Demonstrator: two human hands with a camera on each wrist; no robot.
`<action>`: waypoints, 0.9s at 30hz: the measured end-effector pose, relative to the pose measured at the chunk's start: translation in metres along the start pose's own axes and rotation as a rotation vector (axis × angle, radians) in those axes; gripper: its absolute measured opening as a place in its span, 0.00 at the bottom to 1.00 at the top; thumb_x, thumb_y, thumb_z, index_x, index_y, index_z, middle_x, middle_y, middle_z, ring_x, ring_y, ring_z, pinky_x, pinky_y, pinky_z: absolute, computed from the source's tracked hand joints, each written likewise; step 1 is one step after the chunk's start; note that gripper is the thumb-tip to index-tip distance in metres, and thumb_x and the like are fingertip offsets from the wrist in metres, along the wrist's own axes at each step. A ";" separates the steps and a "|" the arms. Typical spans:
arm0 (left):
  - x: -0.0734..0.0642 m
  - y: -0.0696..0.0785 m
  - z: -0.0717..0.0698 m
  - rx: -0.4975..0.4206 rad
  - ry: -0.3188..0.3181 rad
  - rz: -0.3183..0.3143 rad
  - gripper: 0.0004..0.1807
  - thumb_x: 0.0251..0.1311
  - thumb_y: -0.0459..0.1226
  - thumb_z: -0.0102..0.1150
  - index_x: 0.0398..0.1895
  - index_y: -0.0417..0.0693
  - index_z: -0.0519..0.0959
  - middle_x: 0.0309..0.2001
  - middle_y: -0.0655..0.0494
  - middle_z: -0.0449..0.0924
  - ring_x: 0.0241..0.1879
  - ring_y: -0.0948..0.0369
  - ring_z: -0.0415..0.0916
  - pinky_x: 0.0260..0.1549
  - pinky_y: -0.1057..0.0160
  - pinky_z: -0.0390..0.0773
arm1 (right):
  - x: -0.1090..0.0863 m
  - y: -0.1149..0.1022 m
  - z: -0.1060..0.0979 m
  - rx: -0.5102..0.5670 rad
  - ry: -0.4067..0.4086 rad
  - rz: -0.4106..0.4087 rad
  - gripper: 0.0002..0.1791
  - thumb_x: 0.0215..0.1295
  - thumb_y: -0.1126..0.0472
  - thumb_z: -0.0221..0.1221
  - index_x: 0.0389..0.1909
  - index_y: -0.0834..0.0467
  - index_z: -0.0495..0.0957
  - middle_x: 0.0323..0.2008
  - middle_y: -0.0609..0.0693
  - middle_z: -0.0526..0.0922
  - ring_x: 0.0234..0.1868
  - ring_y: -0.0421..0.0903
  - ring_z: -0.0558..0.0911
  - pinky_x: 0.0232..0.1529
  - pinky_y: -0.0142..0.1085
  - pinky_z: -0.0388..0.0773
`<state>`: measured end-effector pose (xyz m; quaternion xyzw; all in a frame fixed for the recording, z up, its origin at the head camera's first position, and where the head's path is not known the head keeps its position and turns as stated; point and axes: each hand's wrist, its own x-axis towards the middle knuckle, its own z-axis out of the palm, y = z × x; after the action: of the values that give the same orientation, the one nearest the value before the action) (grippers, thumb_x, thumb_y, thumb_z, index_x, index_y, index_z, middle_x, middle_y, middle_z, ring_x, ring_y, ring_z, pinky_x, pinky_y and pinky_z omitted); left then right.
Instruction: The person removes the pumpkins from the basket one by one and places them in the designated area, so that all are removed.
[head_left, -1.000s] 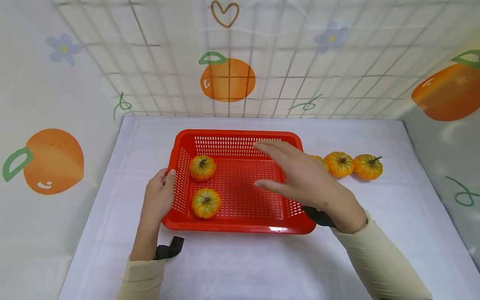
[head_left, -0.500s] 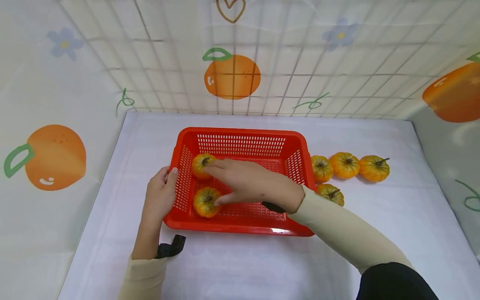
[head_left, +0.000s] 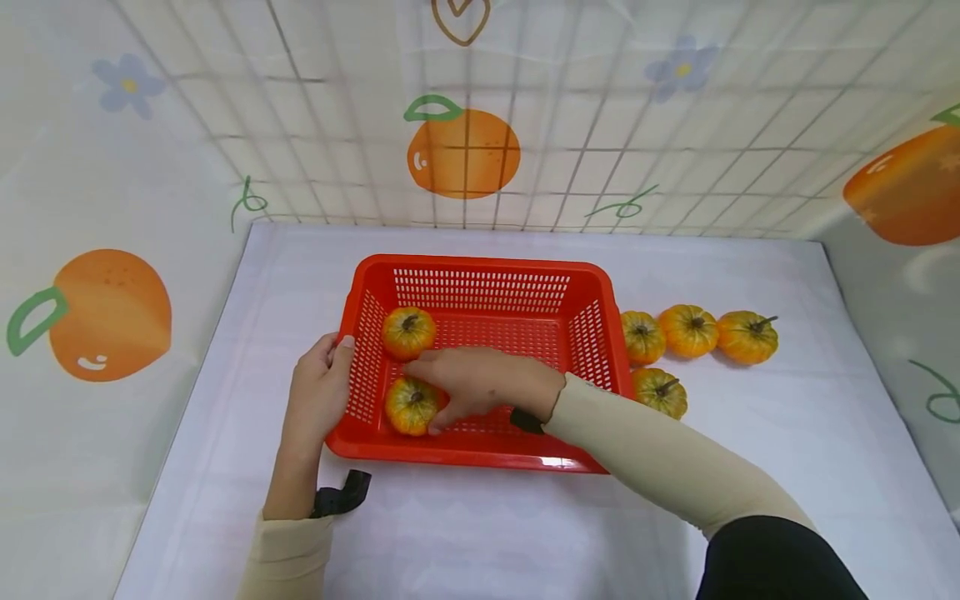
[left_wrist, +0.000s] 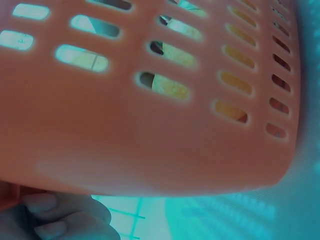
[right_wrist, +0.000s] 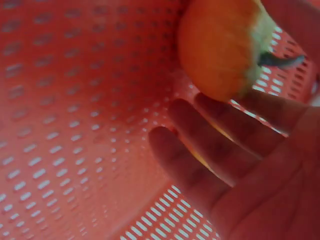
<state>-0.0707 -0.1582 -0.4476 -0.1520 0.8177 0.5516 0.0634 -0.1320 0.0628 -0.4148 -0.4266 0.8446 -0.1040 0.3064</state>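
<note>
A red plastic basket [head_left: 480,457] with slotted walls stands on the table. My left hand [head_left: 317,392] grips its left rim, thumb on top; in the left wrist view curled fingertips [left_wrist: 50,230] show under the rim. Inside, two small orange-yellow pumpkins lie along the left wall: a far pumpkin [head_left: 408,333] and a near pumpkin [head_left: 408,408]. My right hand [head_left: 480,382] reaches in from the right and holds the near pumpkin, thumb on its near side and fingers on its far side. The right wrist view shows this pumpkin [right_wrist: 215,50] between thumb and index finger, the other fingers extended beside it.
Right of the basket, a row of three pumpkins [head_left: 688,331] lies on the white tablecloth [head_left: 480,533], with another pumpkin [head_left: 660,393] in front, close to the basket wall. A patterned backdrop [head_left: 562,125] closes off the back and sides.
My right hand has moved left and down into the basket, from above its right side to the near pumpkin, where thumb and fingers have closed in. My left hand keeps its grip on the rim.
</note>
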 end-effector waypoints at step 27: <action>-0.003 -0.001 0.001 -0.025 0.015 0.025 0.31 0.80 0.57 0.43 0.73 0.48 0.72 0.49 0.47 0.84 0.42 0.51 0.83 0.37 0.57 0.88 | 0.005 0.008 0.009 -0.002 0.026 -0.012 0.47 0.57 0.43 0.77 0.76 0.50 0.70 0.63 0.48 0.79 0.61 0.44 0.76 0.65 0.42 0.75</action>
<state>-0.0677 -0.1576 -0.4480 -0.1470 0.8130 0.5614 0.0484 -0.1341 0.0648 -0.4275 -0.4305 0.8459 -0.1106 0.2946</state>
